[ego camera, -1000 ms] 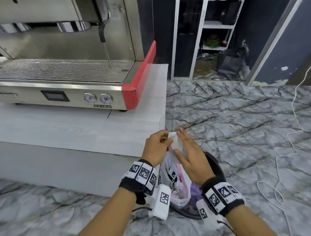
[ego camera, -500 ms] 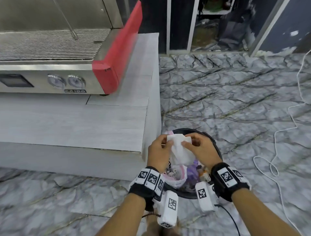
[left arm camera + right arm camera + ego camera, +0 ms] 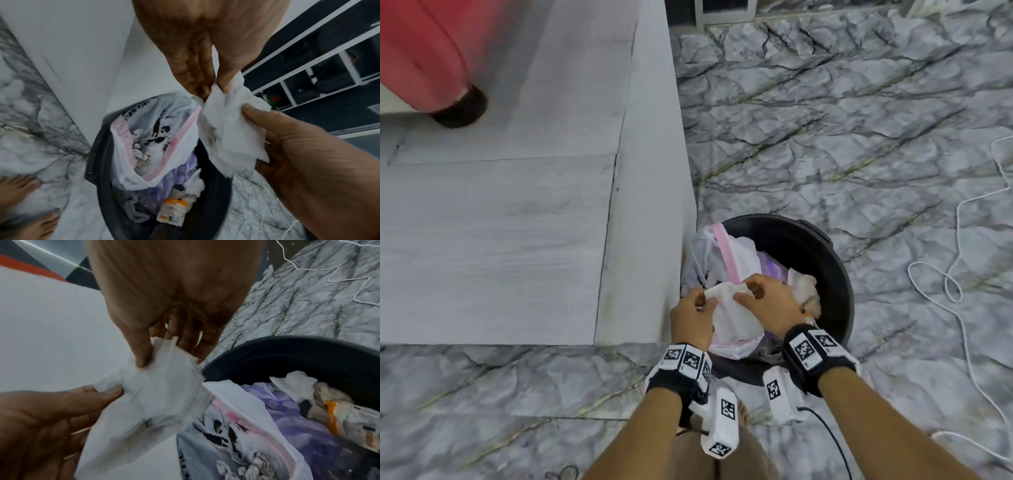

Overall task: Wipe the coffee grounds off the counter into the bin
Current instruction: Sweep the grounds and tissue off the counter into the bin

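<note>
A crumpled white tissue (image 3: pixel 732 315) with dark smudges hangs over the black bin (image 3: pixel 835 260), which stands on the floor against the counter's (image 3: pixel 517 240) corner. My left hand (image 3: pixel 703 301) pinches the tissue's left top edge between thumb and fingers. My right hand (image 3: pixel 753 294) pinches its right top edge. The left wrist view shows the tissue (image 3: pixel 230 129) stretched between the left hand (image 3: pixel 213 87) and right hand (image 3: pixel 251 112) above the bin (image 3: pixel 92 155). In the right wrist view the right hand (image 3: pixel 156 356) and left hand (image 3: pixel 115 391) hold the tissue (image 3: pixel 156 395).
A pink-and-white plastic bag (image 3: pixel 722 257), purple wrapping and other rubbish fill the bin. The coffee machine's red side (image 3: pixel 417 51) stands at the counter's back left. A white cable (image 3: pixel 955 284) lies on the marble floor at the right. Bare feet (image 3: pixel 18 191) stand beside the bin.
The view has tilted down from the coffee machine to the bin. Both hands have moved with the tissue from the counter's edge to above the bin. The right hand went from flat to pinching.
</note>
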A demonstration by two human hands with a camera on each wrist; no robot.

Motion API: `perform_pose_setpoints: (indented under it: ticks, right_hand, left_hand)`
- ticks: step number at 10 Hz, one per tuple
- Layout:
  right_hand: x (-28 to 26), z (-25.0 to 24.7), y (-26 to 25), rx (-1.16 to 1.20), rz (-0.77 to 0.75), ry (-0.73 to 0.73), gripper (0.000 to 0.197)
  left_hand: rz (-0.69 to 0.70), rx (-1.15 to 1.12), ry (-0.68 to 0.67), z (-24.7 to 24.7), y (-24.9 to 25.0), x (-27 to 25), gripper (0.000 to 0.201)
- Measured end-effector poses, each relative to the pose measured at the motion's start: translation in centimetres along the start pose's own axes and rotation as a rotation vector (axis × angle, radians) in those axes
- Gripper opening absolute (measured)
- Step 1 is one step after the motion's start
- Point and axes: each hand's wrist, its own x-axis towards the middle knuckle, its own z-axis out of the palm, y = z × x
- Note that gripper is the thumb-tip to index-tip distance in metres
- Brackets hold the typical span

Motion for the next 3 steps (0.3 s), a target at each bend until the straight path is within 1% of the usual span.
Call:
perform_pose_setpoints:
  ticks: [1,2,3]
  right_hand:
    - [2.3,1.7,1.8,-0.028,0.033,0.014,0.022]
    - [4.4,3.4,3.4,0.027,0.053,-0.035,0.035]
    - [5.6,4.6,4.9,-0.026,0.094,-0.122,0.054]
  left_hand:
    - [-0.034,0.012,0.014,1.5,-1.8,2.5,0.015]
    - [-0.072,-0.037,0.023,2.7,-3.1,4.6,0.021]
    - [-0.1,0.026,-0.001,3.5,-4.1,5.9,0.038]
